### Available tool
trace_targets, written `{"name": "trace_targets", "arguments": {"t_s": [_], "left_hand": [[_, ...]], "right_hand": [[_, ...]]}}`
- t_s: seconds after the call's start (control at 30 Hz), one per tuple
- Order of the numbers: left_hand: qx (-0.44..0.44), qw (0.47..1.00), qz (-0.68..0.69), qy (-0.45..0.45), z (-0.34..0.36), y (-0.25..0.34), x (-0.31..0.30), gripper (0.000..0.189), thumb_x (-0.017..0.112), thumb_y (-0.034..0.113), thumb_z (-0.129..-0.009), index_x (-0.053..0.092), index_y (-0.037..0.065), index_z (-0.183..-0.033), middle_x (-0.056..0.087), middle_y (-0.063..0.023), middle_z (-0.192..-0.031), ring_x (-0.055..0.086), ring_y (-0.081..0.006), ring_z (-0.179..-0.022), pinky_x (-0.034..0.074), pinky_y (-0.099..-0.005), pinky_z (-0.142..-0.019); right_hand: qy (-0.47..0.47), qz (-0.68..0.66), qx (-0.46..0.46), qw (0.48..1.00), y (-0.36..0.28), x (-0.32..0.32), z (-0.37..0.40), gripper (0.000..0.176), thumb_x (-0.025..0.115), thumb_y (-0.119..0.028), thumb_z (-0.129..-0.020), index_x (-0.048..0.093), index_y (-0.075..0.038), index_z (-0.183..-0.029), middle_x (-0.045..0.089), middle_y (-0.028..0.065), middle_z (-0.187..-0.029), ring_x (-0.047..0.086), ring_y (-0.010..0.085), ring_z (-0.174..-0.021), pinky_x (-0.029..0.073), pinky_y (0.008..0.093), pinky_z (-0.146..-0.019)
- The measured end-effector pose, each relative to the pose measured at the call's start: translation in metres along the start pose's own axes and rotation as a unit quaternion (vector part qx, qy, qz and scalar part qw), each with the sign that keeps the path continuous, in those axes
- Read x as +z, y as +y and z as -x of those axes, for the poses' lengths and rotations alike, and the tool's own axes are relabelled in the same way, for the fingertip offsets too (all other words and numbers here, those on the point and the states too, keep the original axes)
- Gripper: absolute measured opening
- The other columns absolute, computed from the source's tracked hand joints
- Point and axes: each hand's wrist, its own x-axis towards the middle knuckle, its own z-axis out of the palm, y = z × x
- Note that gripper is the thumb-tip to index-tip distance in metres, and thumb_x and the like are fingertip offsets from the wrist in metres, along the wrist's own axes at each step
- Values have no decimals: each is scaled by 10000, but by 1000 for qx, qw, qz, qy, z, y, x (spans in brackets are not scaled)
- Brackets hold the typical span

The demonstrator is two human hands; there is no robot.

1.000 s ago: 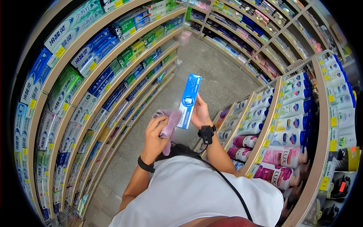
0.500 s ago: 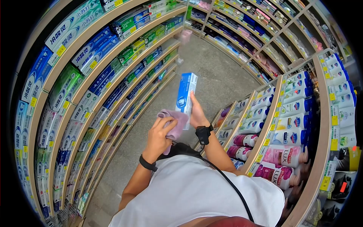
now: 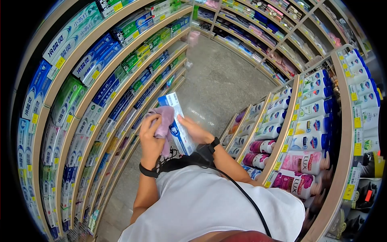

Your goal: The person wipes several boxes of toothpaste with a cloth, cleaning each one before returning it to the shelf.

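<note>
My right hand grips a long blue and white toothpaste box, tilted so its top end leans toward the left shelves. My left hand holds a pink cloth pressed against the box's upper left side. Both wrists wear black bands. A white shirt with a black strap fills the bottom of the view.
Curved wooden shelves of toothpaste boxes with yellow price tags rise on the left. On the right, shelves carry body wash bottles, pink ones lowest. A grey floor aisle runs ahead toward more stocked shelves.
The box has swung down and left from upright in front of me to a tilt near the left shelves. My left hand and cloth have moved up onto it.
</note>
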Motion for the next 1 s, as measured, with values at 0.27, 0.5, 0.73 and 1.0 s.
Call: {"name": "trace_targets", "arguments": {"t_s": [0.27,0.5,0.73,1.0], "left_hand": [[-38,997,-18,57,-23,-15,-21,394,661,-87,-697,705,-17,-1082,668,-158,-1123,629,-362,-1062,478,-406,-952],[-24,997,-37,56,-23,-10,-14,385,661,-63,-705,706,-9,-1083,662,-156,-1121,624,-356,-1073,479,-420,-950],[9,994,54,-95,-2,6,8,386,649,-71,-668,702,-24,-1048,649,-169,-1117,609,-381,-1071,485,-420,-947],[53,966,104,-231,23,17,15,475,685,-51,-624,698,44,-1090,634,-120,-1193,591,-357,-1107,507,-428,-917]], "right_hand": [[-71,81,45,993,4,0,2,671,483,-455,-1046,325,-11,-1525,552,47,-1286,546,96,-1057,488,271,-897],[-61,39,18,997,15,-1,-5,688,489,-459,-1042,298,-26,-1541,543,66,-1335,545,116,-1095,475,287,-932],[67,-12,-41,997,-15,-6,5,548,490,-456,-1042,468,-32,-1388,591,11,-1135,571,101,-997,499,283,-856],[162,-197,-135,957,-38,-49,4,469,462,-496,-1037,569,-80,-1226,648,42,-1009,628,170,-906,516,351,-849]]}}
